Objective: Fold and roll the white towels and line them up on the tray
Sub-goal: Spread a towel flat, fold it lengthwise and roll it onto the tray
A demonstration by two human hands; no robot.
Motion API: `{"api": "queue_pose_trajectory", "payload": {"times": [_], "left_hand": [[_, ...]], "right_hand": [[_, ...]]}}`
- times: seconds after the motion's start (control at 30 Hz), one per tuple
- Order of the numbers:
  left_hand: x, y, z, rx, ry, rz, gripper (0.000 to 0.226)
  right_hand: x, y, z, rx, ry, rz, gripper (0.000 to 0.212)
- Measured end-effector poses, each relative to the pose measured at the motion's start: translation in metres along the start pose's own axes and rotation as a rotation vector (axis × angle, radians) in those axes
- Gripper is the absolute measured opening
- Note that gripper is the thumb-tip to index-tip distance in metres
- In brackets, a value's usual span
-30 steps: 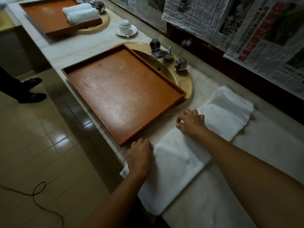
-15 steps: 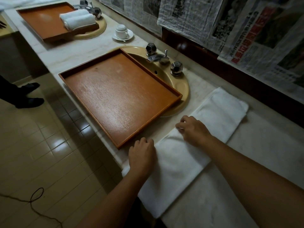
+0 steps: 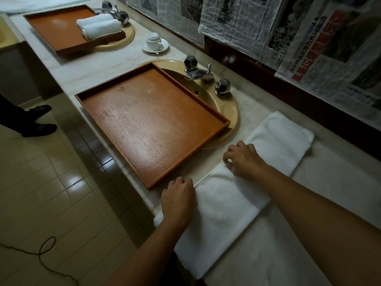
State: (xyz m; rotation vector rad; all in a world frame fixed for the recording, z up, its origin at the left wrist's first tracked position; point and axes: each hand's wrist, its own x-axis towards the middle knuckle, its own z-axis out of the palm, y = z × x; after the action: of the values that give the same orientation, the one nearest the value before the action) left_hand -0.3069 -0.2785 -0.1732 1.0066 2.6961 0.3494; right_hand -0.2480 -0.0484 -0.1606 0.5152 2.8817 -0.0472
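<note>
Lying flat on the pale marble counter (image 3: 321,205), a white terry towel (image 3: 231,205) is folded into a long narrow strip, running diagonally from the counter's front edge, where one corner overhangs, toward the back wall. Its surface looks smooth, with straight folded edges and a squared far end.

Head view: the left hand (image 3: 178,200) rests on the strip's near left edge, fingers curled down over the fold and gripping it. The right hand (image 3: 244,159) sits farther along the same edge, fingertips bent and pinching the cloth. Just beside the towel, to its left, a rectangular brown wooden tray (image 3: 148,124) lies over a beige oval sink (image 3: 231,112) fitted with a chrome tap with faceted knobs (image 3: 204,76). Farther along the counter, a second brown wooden tray (image 3: 55,32) bears two rolled white towels (image 3: 99,26), side by side and touching. A white cup on a saucer (image 3: 154,42) stands between the two sinks. Sheets of newspaper (image 3: 309,38) cover the wall.
</note>
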Motion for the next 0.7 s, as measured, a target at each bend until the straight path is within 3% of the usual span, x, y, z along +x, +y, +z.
{"api": "queue_pose_trajectory", "payload": {"times": [0.33,0.6,0.7], "left_hand": [[0.003,0.001,-0.008,-0.029,-0.049,0.004,0.015],[0.002,-0.003,-0.006,-0.066,-0.046,-0.01,0.014],[0.002,-0.007,-0.004,-0.086,-0.043,-0.019,0.013]], "right_hand": [[0.012,-0.007,-0.013,-0.138,-0.082,-0.073,0.017],[0.011,0.003,-0.016,0.236,-0.09,0.124,0.01],[0.016,0.0,-0.014,0.264,-0.107,0.131,0.009]]}}
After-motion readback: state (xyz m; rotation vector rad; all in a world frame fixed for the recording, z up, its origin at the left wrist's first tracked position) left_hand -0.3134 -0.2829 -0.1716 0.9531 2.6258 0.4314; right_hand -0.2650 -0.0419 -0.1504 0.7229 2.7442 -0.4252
